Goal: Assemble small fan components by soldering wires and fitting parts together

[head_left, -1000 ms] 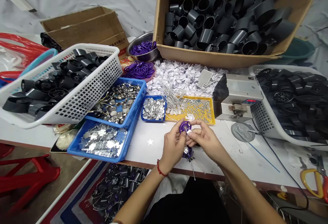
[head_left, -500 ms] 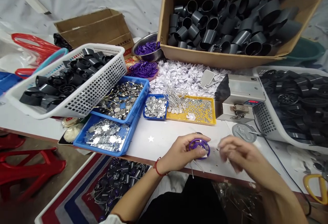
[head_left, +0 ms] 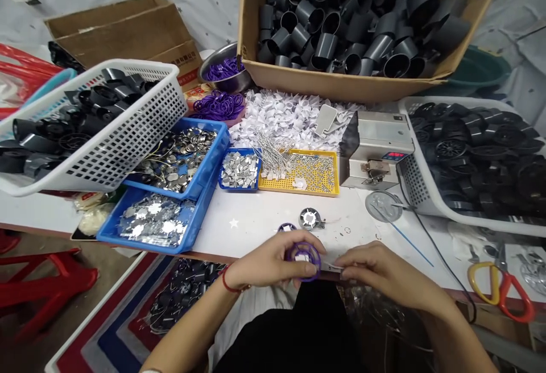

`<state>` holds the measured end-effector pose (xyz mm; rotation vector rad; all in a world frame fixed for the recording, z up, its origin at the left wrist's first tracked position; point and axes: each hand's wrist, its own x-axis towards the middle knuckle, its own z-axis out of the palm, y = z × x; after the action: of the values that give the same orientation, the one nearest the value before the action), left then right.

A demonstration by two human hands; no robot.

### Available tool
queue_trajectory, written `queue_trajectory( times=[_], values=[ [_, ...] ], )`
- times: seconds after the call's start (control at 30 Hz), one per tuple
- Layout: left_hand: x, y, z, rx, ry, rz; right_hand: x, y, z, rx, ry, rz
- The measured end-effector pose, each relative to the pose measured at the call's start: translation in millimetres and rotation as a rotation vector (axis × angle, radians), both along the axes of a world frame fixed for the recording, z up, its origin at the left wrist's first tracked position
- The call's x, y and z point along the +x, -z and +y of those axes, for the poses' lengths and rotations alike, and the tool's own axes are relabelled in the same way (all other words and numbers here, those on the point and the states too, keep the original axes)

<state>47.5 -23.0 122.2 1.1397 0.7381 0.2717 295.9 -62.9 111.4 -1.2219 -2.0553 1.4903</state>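
My left hand (head_left: 267, 260) is closed round a purple-rimmed round part (head_left: 316, 255) with a small white block on its face, thumb pressed over the front. Thin pale wires (head_left: 331, 266) run out from that part toward the right. My right hand (head_left: 377, 273) pinches their ends between thumb and fingers. On the white table just beyond lies a round black piece with a silver star-shaped plate (head_left: 310, 218). Another small dark round piece (head_left: 286, 227) shows partly behind my left hand.
Blue trays hold metal plates (head_left: 149, 222), discs (head_left: 183, 157) and small blocks (head_left: 239, 169). A yellow tray (head_left: 298, 191) holds screws and wires. Behind stand a metal machine (head_left: 377, 145) and a carton (head_left: 341, 83) of black cylinders. Scissors (head_left: 499, 285) lie right, between basket (head_left: 469, 219) and table edge.
My right hand, blurred and apart before, now pinches the wires. My left hand has tilted the purple-rimmed part and brought it closer to me. The whole view has shifted to the right.
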Motion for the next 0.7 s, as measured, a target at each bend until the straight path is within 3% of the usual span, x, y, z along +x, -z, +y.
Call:
queue_trajectory(
  times=[0.17,0.23,0.33,0.43,0.57,0.7],
  values=[
    [9.7,-14.9,34.4,0.767,-0.204,0.227,-4.5,16.0,34.7,0.043,0.153,-0.011],
    [17.6,-13.5,48.7,0.918,-0.263,0.251,-9.5,29.3,57.0,0.110,0.256,0.080],
    [25.4,-0.1,59.5,0.971,-0.374,0.279,-18.8,52.1,80.9,0.087,0.399,0.133],
    [25.9,18.2,57.2,0.930,-0.499,0.300,-25.9,69.5,87.7,0.104,0.455,0.171],
    [21.8,33.5,47.7,0.829,-0.546,0.291,-26.0,78.1,85.7,0.222,0.410,0.150],
    [19.2,35.7,42.4,0.812,-0.547,0.285,-23.7,80.0,84.3,0.337,0.300,0.094]
  ],
)
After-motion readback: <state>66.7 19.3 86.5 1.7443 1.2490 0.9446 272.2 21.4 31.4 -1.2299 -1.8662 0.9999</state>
